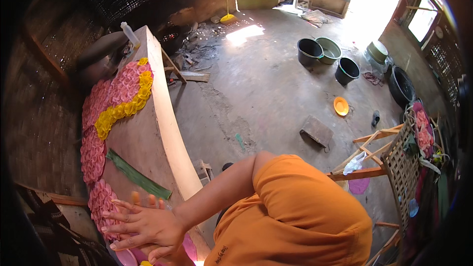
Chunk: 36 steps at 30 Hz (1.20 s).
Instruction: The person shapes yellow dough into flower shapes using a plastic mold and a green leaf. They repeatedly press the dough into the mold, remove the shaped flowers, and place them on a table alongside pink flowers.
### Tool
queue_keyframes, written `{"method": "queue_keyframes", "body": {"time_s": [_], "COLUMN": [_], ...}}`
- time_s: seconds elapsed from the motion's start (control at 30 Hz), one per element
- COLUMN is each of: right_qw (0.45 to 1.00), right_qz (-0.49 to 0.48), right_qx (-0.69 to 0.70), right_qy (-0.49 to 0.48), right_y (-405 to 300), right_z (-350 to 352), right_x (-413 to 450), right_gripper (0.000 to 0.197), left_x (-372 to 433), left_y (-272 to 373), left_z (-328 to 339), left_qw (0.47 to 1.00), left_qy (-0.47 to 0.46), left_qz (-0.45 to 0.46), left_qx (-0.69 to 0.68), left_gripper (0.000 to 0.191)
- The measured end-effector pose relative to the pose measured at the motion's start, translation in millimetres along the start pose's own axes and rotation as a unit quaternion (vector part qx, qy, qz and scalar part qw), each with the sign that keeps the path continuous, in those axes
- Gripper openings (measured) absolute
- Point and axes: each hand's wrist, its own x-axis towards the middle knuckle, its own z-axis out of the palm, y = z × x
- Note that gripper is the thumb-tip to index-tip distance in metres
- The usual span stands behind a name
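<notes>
My right hand (144, 225) is spread out, back up, over the near end of a wooden table. Beneath it, palm against palm as far as I can see, lies my left hand (151, 201); only some fingertips and part of the wrist show. No object is visible in either hand. Beyond them, a green leaf strip (138, 175) lies across the tabletop (136, 140). Overlapping pink petal-like pieces (93, 155) cover the table's left side, bordered farther off by a curved row of yellow flower-like pieces (123, 111). A pink dish (126, 256) is partly hidden below my hands.
At the table's far end stands a clear bottle (130, 35), beside a shadowed person (99, 59). Floor objects include black buckets (347, 72), an orange bowl (340, 106) and a block (317, 132). A wooden frame with woven lattice (401, 170) stands at right.
</notes>
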Motion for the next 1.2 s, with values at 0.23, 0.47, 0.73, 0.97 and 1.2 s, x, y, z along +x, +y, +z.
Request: {"method": "queue_keyframes", "body": {"time_s": [0.23,0.47,0.73,0.97,1.2], "right_qw": [0.971,0.975,0.991,0.812,0.836], "right_qz": [-0.195,-0.189,-0.044,0.464,0.268], "right_qx": [-0.113,0.006,0.103,0.327,-0.337], "right_qy": [-0.074,-0.117,-0.076,-0.136,-0.339], "right_y": [-18.1,-50.4,4.9,107.1,185.6], "right_z": [22.8,38.0,94.8,129.7,65.3], "right_x": [-9.3,-18.3,-39.1,-46.9,-70.5], "right_gripper": [0.078,0.077,0.086,0.067,0.04], "left_x": [-32.1,-69.6,-47.7,-5.7,-23.7], "left_y": [19.1,46.0,-53.7,-70.8,-16.2], "left_z": [-1.9,29.5,-39.0,-123.9,-150.1], "left_qw": [0.997,0.969,0.919,0.831,0.866], "left_qy": [-0.035,-0.194,0.014,-0.209,0.102], "left_qz": [-0.018,0.006,0.194,-0.097,-0.02], "left_qx": [-0.06,-0.155,-0.342,-0.506,-0.49], "left_gripper": [0.081,0.084,0.087,0.072,0.07]}}
